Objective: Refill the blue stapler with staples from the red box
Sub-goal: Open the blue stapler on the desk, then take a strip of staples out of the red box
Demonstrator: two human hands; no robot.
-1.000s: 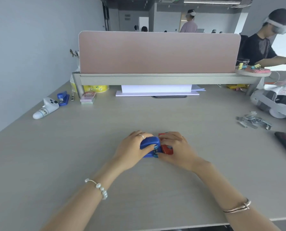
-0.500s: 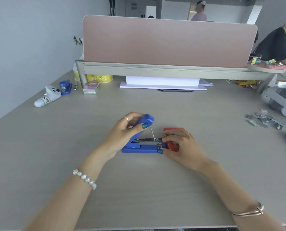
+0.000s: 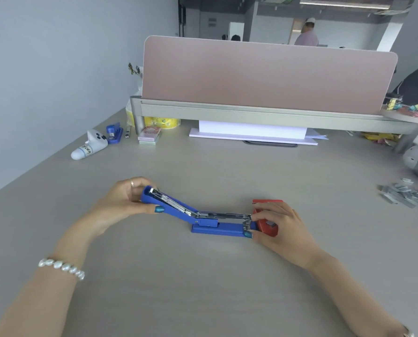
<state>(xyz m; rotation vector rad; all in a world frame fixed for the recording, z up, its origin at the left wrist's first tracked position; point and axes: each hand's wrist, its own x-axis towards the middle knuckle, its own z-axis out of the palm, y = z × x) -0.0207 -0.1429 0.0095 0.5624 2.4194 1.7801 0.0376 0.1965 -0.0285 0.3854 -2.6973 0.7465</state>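
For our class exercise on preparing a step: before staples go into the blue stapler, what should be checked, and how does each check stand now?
1. Stapler lid swung fully open: ok.
2. Left hand holds the lid back: ok.
3. Base flat on the desk: ok.
4. Staple channel empty: cannot tell.
5. Red box within reach, under the right hand: ok.
6. Staples out of the box: not ok.

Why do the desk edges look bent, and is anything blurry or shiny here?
Head view: the wide lens bows the desk and the pink divider; the hands and the blue stapler look fairly sharp; its open metal rail catches glare; the light is soft, with faint shadows.
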